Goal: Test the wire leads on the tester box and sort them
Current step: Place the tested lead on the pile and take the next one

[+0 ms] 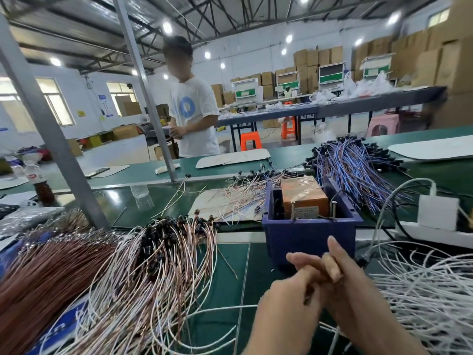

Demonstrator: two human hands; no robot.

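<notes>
The blue tester box (307, 234) stands on the green bench straight ahead, open on top, with an orange block (304, 198) and two upright screws inside. Just in front of it my left hand (289, 301) and my right hand (358, 290) meet, fingertips together, pinching a thin wire lead (225, 308) that trails off to the left; its end is hidden between my fingers. A heap of pink-white leads (158, 265) with black ends lies to the left. A heap of white leads (422, 290) lies to the right.
Brown wires (46, 272) fill the far left. Blue-purple leads (358, 170) and pink leads on cardboard (238, 196) lie behind the box. A white power strip with an adapter (437, 213) sits at right. Slanted metal posts (51, 129) rise at left. A person (194, 119) stands across the bench.
</notes>
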